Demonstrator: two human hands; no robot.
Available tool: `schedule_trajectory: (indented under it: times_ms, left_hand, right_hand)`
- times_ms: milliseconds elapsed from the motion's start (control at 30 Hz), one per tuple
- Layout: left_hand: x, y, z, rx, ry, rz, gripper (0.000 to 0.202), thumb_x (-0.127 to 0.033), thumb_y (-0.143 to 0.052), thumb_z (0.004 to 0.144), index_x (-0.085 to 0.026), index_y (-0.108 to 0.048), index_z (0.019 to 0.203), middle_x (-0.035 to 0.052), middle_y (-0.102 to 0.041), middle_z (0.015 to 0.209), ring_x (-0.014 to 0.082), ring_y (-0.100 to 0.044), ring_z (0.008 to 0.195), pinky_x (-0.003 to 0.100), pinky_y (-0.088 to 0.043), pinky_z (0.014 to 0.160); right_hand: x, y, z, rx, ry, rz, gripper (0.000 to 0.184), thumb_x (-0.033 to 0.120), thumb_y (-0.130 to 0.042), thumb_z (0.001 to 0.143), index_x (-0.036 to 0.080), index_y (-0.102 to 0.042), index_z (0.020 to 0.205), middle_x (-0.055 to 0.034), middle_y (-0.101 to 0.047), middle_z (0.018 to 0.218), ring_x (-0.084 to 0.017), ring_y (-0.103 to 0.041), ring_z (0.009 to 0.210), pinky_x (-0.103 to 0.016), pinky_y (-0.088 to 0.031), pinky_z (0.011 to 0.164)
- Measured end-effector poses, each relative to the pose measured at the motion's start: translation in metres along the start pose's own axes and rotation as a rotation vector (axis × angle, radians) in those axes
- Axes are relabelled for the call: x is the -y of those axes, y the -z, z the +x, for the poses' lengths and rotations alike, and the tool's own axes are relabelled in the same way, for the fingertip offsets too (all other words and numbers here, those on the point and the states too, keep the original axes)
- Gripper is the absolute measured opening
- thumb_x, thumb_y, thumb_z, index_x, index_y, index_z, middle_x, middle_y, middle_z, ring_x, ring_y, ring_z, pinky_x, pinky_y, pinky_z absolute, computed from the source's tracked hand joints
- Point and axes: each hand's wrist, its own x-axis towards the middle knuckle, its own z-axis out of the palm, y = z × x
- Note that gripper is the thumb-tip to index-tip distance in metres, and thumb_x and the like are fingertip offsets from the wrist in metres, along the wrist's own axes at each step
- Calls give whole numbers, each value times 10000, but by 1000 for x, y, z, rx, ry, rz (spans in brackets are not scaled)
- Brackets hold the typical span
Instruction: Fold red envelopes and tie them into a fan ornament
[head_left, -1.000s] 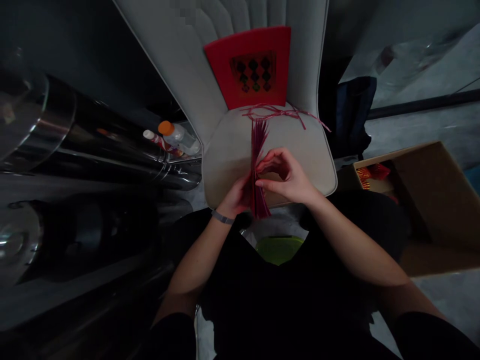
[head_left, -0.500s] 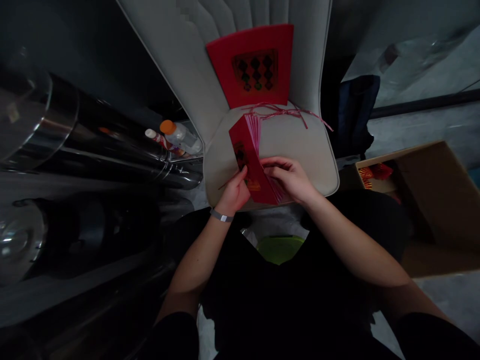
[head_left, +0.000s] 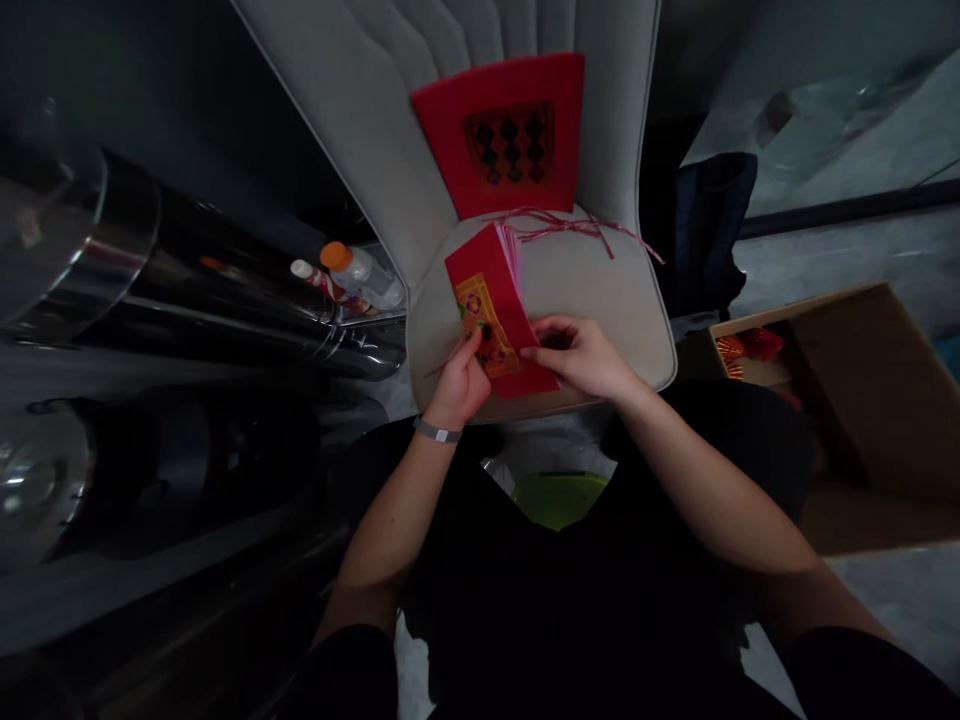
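Over the chair seat I hold a red layered paper bundle, with a gold patterned panel on its face and pink sheet edges along its right side. My left hand grips its left edge, the thumb lying on the gold panel. A thin dark strand sticks out left of that hand. My right hand pinches the bundle's right edge, thumb on top and fingers curled behind. Beyond it, a larger red panel with a diamond pattern leans on the chair back. Pink-red string lies knotted at its foot.
The pale chair stands before my knees. To the left are an orange-capped bottle, a white-capped container and shiny dark cylinders. An open cardboard box with red items sits at right. Something green is below.
The bundle has turned so its gold-patterned face shows more towards me. My right thumb has moved from the sheet edges onto the front face. My left hand has shifted slightly left.
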Motion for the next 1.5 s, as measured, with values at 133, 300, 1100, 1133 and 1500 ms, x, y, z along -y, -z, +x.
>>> schedule_trajectory:
  times_ms: [133,300,1100,1133,1500]
  left_hand:
    - [-15,8,-2,3,7,25,398,-306,-584,846,-196,-726,1201,86,-737,1323,336,-586,1398,509,-488,1159]
    - [-15,16,-5,76,14,26,284,-190,-719,792,-226,-746,1072,57,-756,1277,305,-642,1327,488,-515,1131]
    - [15,47,7,6,81,197,352,-274,-831,828,-247,-766,1173,53,-782,1207,254,-735,1100,427,-603,984]
    - [15,47,8,-17,79,194,351,-263,-829,822,-239,-765,1167,53,-788,1184,252,-734,1108,425,-591,1001]
    - [14,45,7,36,14,308,420,-354,-857,799,-214,-775,1186,77,-753,1296,259,-670,1235,362,-520,1060]
  right_hand:
    - [-13,9,8,-92,-82,92,447,402,-892,696,209,-683,1040,-14,-764,909,-156,-706,732,-293,-589,673]
    - [-29,16,13,-186,60,-89,703,424,-831,781,285,-505,1388,14,-717,942,-147,-695,746,-286,-588,685]
    - [-2,25,-4,347,222,-673,711,363,-958,663,300,-725,1331,-71,-729,1345,-304,-686,1242,-499,-513,1128]
    - [-2,26,-3,359,212,-641,619,338,-934,691,297,-755,1282,-62,-741,1321,-289,-699,1215,-478,-521,1115]
    - [20,25,4,73,165,-432,277,430,-890,722,191,-767,789,-30,-747,782,-179,-662,735,-313,-544,687]
